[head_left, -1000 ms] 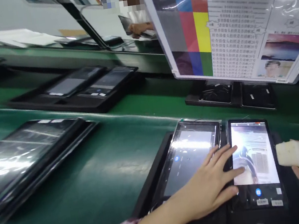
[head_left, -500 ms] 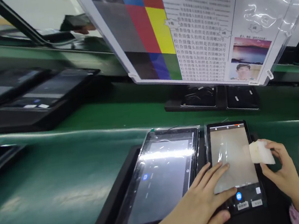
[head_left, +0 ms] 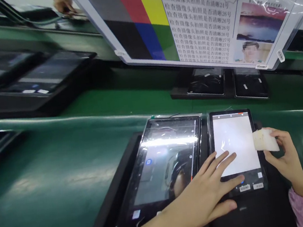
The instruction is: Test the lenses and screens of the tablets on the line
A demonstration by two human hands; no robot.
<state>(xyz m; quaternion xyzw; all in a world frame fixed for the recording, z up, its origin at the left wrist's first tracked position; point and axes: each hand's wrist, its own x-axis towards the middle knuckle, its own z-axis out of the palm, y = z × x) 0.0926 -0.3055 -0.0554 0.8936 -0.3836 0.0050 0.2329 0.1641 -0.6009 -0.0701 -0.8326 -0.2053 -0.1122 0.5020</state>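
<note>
Fingers spread, my left hand (head_left: pixel 210 191) lies over the lower left part of the right tablet (head_left: pixel 236 143), one finger at the blue button near the bottom of its screen. That screen shows a bright, whitish picture. My right hand (head_left: pixel 283 153) pinches a small white foam block (head_left: pixel 265 140) against the tablet's right edge. To the left, a second tablet (head_left: pixel 161 164) with a glossy, reflecting screen lies partly under my left forearm. Both tablets rest on a black tray (head_left: pixel 122 186).
A printed test chart (head_left: pixel 198 21) with colour blocks and text hangs above the green bench (head_left: pixel 50 171). Behind it lie two smaller tablets (head_left: pixel 206 82) on a black tray. More tablets (head_left: pixel 48 75) stand at the left. Another person's hand (head_left: pixel 62 4) shows at the top.
The right tablet's screen has turned from beige to bright white. The left tablet's screen picture has changed too. The view has tilted, so the chart sits higher; both hands keep their places.
</note>
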